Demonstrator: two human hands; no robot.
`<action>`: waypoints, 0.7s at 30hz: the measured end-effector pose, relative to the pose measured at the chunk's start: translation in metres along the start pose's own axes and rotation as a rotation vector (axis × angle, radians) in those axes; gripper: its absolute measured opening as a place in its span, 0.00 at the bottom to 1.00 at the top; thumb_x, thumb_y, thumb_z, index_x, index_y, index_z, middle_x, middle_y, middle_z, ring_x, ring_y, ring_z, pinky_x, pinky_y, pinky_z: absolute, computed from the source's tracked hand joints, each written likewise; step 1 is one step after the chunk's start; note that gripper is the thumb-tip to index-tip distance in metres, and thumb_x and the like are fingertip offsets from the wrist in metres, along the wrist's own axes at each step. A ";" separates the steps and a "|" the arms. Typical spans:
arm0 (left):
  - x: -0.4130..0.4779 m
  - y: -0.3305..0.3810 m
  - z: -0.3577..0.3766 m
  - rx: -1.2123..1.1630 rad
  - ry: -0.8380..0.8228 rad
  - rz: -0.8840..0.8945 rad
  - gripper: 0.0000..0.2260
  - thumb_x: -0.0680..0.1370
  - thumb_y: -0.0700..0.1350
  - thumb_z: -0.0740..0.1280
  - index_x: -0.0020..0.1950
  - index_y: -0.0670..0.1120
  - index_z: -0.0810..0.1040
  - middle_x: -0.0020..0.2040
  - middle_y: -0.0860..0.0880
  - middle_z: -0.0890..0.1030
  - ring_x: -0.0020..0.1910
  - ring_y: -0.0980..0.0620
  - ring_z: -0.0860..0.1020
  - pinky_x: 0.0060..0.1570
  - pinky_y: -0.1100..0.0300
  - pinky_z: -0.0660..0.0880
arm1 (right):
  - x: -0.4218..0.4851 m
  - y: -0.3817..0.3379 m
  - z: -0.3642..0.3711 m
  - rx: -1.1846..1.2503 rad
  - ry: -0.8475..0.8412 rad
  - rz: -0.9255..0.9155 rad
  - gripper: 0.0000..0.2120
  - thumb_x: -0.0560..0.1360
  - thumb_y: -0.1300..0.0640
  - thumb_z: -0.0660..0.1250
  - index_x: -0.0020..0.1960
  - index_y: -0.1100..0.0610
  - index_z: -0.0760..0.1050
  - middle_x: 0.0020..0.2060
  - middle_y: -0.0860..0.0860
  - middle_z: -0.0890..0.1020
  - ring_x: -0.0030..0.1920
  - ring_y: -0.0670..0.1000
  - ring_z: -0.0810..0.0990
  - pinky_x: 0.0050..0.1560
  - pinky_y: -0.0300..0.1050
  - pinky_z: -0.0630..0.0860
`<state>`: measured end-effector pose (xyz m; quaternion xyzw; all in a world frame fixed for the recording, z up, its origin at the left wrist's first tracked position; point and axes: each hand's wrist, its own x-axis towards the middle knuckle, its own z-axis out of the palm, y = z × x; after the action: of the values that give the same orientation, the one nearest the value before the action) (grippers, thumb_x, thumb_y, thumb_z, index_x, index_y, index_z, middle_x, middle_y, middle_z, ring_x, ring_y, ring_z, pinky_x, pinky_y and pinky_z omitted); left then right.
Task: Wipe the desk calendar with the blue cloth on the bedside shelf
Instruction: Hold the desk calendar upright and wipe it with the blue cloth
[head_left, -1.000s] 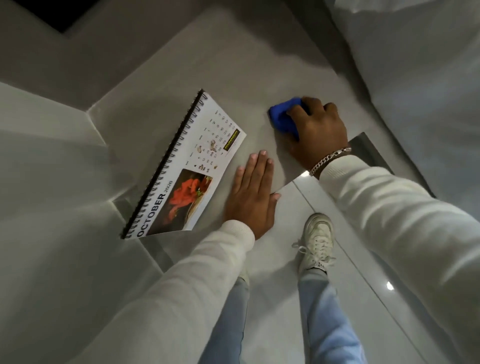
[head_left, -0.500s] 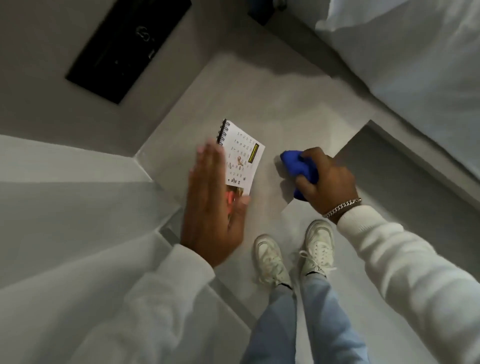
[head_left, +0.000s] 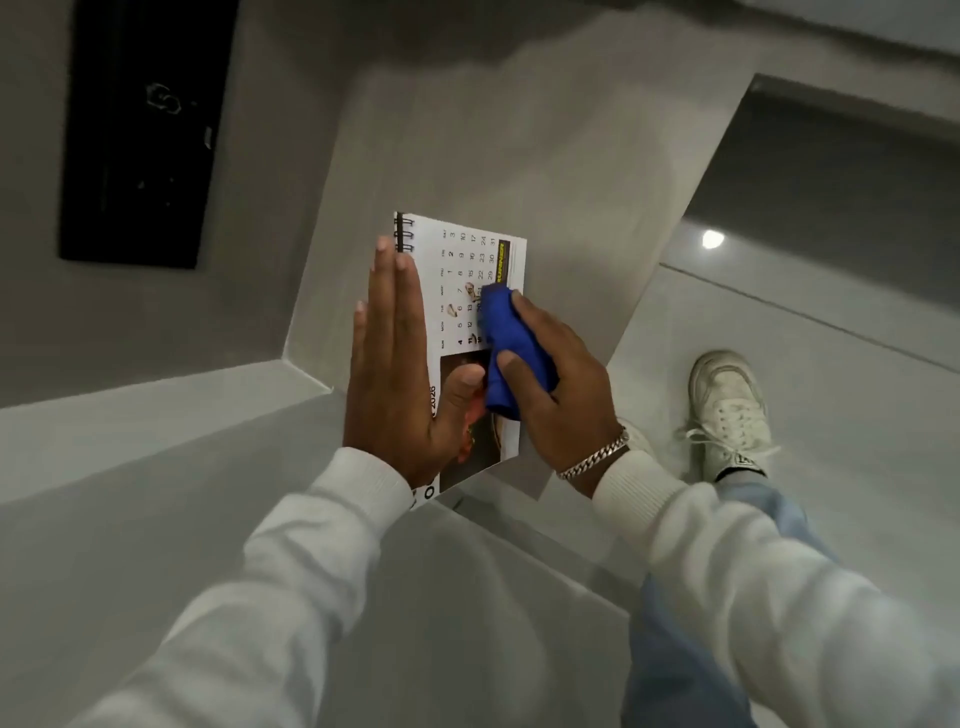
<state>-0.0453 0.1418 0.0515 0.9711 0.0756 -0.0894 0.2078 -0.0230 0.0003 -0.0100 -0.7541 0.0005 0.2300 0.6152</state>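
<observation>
The desk calendar (head_left: 462, 260), white with a spiral binding, a date grid and a photo, rests on the grey bedside shelf (head_left: 467, 156). My left hand (head_left: 397, 374) holds it, with flat fingers along its spiral edge and the thumb pressed on the photo. My right hand (head_left: 561, 389), with a chain bracelet on the wrist, is closed around the bunched blue cloth (head_left: 511, 358). The cloth touches the calendar's face, over the lower dates and the photo's top. Much of the calendar's left side is hidden under my left hand.
A black panel (head_left: 140, 130) is set in the grey wall at the upper left. The shelf's right edge drops to a glossy tiled floor (head_left: 831, 364), where my white shoe (head_left: 727, 410) stands. A pale ledge (head_left: 130, 415) runs along the lower left.
My left hand has come down onto the calendar and now holds it. My right hand has carried the blue cloth from the shelf beside the calendar onto its face. The view has shifted closer.
</observation>
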 end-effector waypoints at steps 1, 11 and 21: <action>0.000 -0.001 0.001 -0.006 0.007 0.004 0.39 0.79 0.63 0.48 0.78 0.36 0.46 0.81 0.37 0.46 0.82 0.45 0.47 0.75 0.34 0.56 | 0.000 0.000 0.006 0.025 0.001 0.012 0.24 0.78 0.58 0.64 0.72 0.56 0.64 0.67 0.54 0.73 0.63 0.51 0.73 0.65 0.38 0.70; 0.004 0.000 0.000 0.000 0.006 -0.004 0.40 0.79 0.64 0.48 0.78 0.34 0.46 0.80 0.35 0.46 0.81 0.40 0.47 0.75 0.33 0.54 | -0.029 0.003 0.031 0.124 0.017 0.142 0.25 0.78 0.57 0.63 0.73 0.55 0.62 0.74 0.54 0.64 0.74 0.50 0.61 0.71 0.28 0.54; 0.004 0.001 0.001 0.044 0.004 -0.021 0.39 0.79 0.64 0.47 0.79 0.37 0.45 0.81 0.37 0.45 0.82 0.43 0.46 0.77 0.35 0.50 | -0.001 -0.001 0.029 0.092 0.041 0.097 0.25 0.79 0.56 0.62 0.74 0.55 0.60 0.75 0.56 0.63 0.75 0.53 0.61 0.74 0.46 0.61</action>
<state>-0.0412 0.1412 0.0505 0.9747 0.0843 -0.0915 0.1855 -0.0340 0.0272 -0.0123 -0.7285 0.0600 0.2439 0.6373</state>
